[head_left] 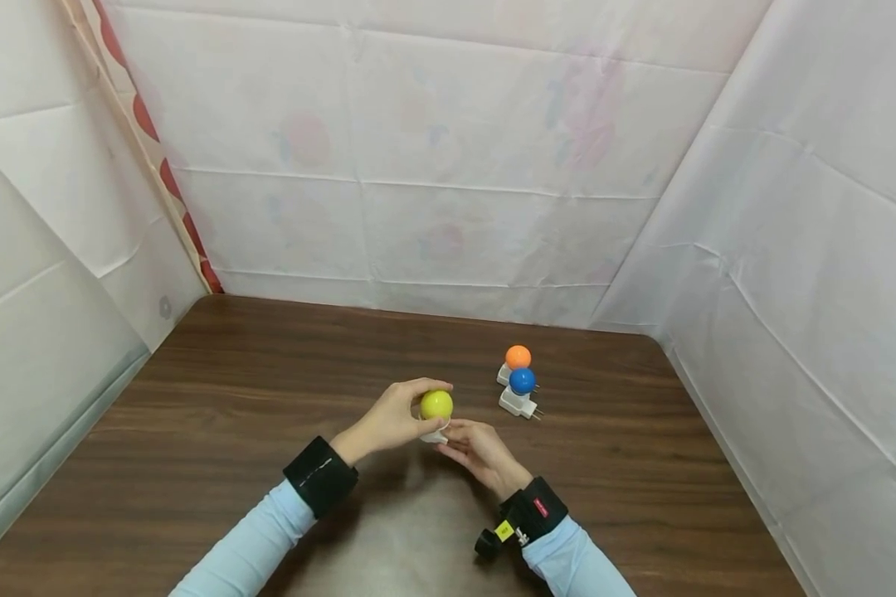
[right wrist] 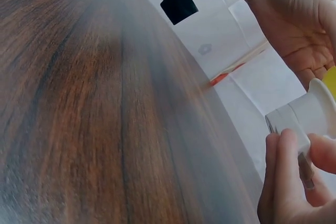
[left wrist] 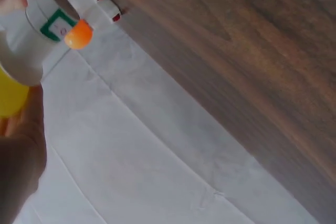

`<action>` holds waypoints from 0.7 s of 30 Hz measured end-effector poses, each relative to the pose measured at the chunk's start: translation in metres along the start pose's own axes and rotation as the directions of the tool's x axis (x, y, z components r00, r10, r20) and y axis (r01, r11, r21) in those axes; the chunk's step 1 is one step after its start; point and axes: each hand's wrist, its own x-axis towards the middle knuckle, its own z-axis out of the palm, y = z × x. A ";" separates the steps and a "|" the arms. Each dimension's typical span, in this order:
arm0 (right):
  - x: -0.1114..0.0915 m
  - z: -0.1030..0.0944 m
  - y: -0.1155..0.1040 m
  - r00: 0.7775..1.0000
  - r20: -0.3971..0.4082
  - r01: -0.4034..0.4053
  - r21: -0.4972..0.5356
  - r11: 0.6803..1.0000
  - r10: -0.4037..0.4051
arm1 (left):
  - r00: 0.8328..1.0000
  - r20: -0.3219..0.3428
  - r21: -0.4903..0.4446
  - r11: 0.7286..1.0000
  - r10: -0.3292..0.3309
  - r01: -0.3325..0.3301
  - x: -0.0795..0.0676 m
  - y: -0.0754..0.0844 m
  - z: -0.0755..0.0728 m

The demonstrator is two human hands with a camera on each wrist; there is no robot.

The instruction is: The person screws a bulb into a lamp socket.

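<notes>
A yellow bulb sits in a white plug-in lamp holder in front of me, above the middle of the table. My left hand grips the bulb, thumb on the near side and fingers on the far side. From the right, my right hand pinches the lamp holder by its plug end between thumb and fingers. The left wrist view shows a green-bordered label on the holder's side. In the right wrist view, metal prongs stick out among my right fingers.
Behind and right of my hands, a blue bulb in a white holder lies on the brown table. An orange bulb in a similar holder lies just beyond it. White sheeting walls the table's back and sides.
</notes>
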 end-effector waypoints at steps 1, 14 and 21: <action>0.000 0.000 0.000 1.000 -0.008 0.003 0.006 1.000 -0.003 | 1.000 -0.030 0.032 0.999 -0.003 0.004 0.000 0.000 0.002; 0.000 0.003 0.000 0.998 -0.047 0.035 0.053 0.998 -0.033 | 0.962 -0.272 0.201 0.978 -0.001 0.058 -0.002 0.008 0.017; 0.001 0.000 0.000 0.999 -0.034 0.017 0.076 0.997 -0.014 | 0.980 -0.199 0.149 0.988 -0.006 0.037 -0.001 0.006 0.012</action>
